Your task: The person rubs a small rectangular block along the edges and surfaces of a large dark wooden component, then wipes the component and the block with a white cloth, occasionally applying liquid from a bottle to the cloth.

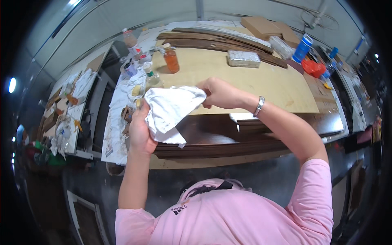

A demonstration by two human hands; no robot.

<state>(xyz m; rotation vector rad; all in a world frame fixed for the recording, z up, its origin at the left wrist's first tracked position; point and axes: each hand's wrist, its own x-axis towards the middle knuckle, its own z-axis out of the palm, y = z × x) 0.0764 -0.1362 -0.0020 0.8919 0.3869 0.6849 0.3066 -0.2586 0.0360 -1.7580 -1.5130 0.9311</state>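
A crumpled white cloth (pixel 173 108) hangs between my two hands above the near part of the table. My left hand (pixel 141 126) grips its left side, thumb up, some fingers hidden behind the fabric. At the upper right corner of the cloth, my right hand (pixel 214 93) pinches the edge with bent fingers. Just behind the cloth stands a clear bottle with a green-banded neck (pixel 151 77). Below my hands lies a stack of dark brown glossy boards (pixel 204 131), partly covered by a pale yellow board (pixel 249 92).
An orange-filled bottle (pixel 171 61) and a clear pinkish bottle (pixel 130 41) stand at the back left. A wrapped block (pixel 243 59) rests on the pale board. Long brown strips (pixel 220 44) lie behind it. Back right are a blue bottle (pixel 302 48), a red bag (pixel 313 68) and cardboard (pixel 267 28).
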